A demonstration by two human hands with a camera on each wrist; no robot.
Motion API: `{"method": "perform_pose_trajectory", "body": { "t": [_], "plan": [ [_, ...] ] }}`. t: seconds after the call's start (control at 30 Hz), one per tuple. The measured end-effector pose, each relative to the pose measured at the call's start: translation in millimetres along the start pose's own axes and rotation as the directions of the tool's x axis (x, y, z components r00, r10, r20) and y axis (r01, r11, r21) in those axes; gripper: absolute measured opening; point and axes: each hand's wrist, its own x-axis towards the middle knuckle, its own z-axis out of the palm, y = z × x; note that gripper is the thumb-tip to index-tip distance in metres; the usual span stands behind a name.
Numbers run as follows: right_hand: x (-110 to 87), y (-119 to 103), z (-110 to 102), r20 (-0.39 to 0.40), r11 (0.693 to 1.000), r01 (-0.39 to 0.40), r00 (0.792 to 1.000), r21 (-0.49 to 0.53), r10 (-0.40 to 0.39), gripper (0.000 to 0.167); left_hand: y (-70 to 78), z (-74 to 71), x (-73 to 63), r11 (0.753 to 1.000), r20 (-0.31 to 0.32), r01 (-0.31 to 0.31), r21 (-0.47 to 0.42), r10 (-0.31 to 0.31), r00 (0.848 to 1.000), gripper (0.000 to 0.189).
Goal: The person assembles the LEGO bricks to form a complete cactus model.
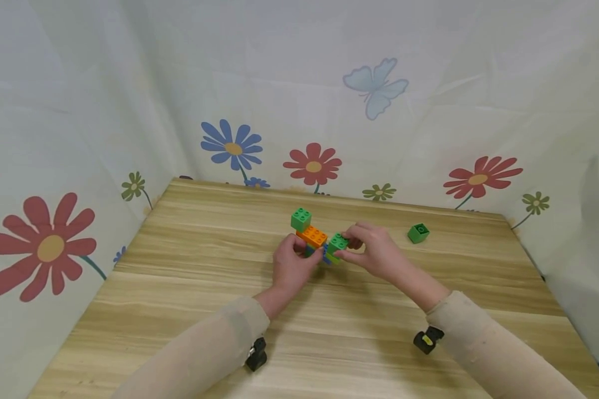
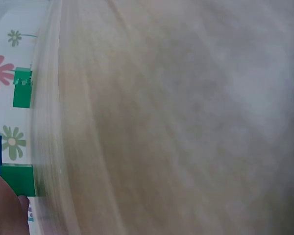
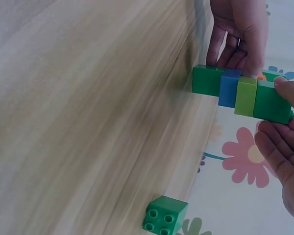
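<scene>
A small build of toy bricks stands near the table's middle. In the head view its green corner brick (image 1: 301, 219) rises at the far end beside an orange brick (image 1: 313, 235). My left hand (image 1: 290, 267) grips this build from the near left, thumb against it. A green brick (image 1: 338, 243) sits at the near right end, pinched between the thumb and fingers of my right hand (image 1: 379, 254). From the right wrist, a bottom green brick (image 3: 207, 80), a blue brick (image 3: 229, 88), a lime brick (image 3: 246, 96) and the pinched green brick (image 3: 273, 102) line up in a stack.
A loose green brick (image 1: 419, 233) lies on its side on the wooden table (image 1: 219, 221), to the right of my right hand. Behind the table hangs a flowered cloth (image 1: 279, 72). Dark wrist cameras are strapped below both sleeves (image 1: 204, 343).
</scene>
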Motion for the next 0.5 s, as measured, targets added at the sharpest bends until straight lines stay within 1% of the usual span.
{"method": "perform_pose_trajectory", "body": {
  "t": [0.33,0.5],
  "plan": [
    [-3.0,0.6,6.2,-0.026,1.000,-0.003,1.000,-0.009,0.003,0.033,-0.2,0.3,0.1,1.000,0.003,0.005,0.011,-0.005,1.000,0.036],
    [-4.1,-0.9,6.8,-0.024,1.000,-0.015,1.000,-0.016,0.014,0.034,-1.9,0.6,0.4,1.000,0.004,-0.001,0.008,0.001,1.000,0.036]
  ]
}}
